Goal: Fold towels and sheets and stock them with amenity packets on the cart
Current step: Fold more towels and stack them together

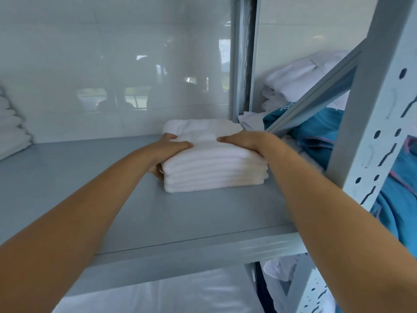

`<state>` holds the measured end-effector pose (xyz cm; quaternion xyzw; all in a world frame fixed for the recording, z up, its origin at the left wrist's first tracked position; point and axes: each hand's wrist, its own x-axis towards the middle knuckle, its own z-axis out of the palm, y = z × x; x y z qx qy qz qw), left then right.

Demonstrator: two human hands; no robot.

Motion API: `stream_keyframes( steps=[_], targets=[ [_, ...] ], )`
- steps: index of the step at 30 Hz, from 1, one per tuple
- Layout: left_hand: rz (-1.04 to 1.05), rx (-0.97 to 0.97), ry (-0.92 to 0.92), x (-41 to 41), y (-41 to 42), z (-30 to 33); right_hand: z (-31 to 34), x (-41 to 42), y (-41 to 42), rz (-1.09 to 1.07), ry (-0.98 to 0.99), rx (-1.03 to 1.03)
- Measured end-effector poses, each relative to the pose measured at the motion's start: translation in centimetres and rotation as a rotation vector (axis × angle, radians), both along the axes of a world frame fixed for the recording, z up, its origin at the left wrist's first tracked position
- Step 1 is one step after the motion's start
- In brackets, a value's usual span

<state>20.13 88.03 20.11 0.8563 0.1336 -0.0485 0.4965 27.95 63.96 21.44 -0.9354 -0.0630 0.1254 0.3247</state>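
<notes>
A stack of folded white towels sits on a grey metal shelf, toward its right side. My left hand grips the stack's left end, fingers on top and thumb down its side. My right hand lies on the top right edge with its fingers curled over the towels. Both arms reach forward from the near edge of the shelf.
A glossy white wall backs the shelf. More folded white towels are piled at the far left. A perforated grey upright and a diagonal brace stand on the right, with blue fabric and white linen behind them. White sheets lie below.
</notes>
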Motion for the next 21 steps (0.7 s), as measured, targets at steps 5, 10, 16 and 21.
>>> stream_keyframes(
  steps=[5,10,16,21],
  targets=[
    [-0.004,-0.031,-0.022,-3.9,0.6,-0.3,0.3,-3.9,-0.4,0.001,0.048,0.077],
    [-0.015,-0.092,-0.064,-8.5,2.0,-0.6,-0.3,-9.3,-1.3,0.064,0.095,0.222],
    [-0.036,-0.078,-0.213,-14.1,3.7,-2.0,-1.9,-16.2,-0.1,0.077,0.012,0.412],
    [-0.033,0.015,-0.364,-18.6,4.7,-3.0,-2.5,-22.5,1.2,0.0,-0.113,0.398]
  ],
)
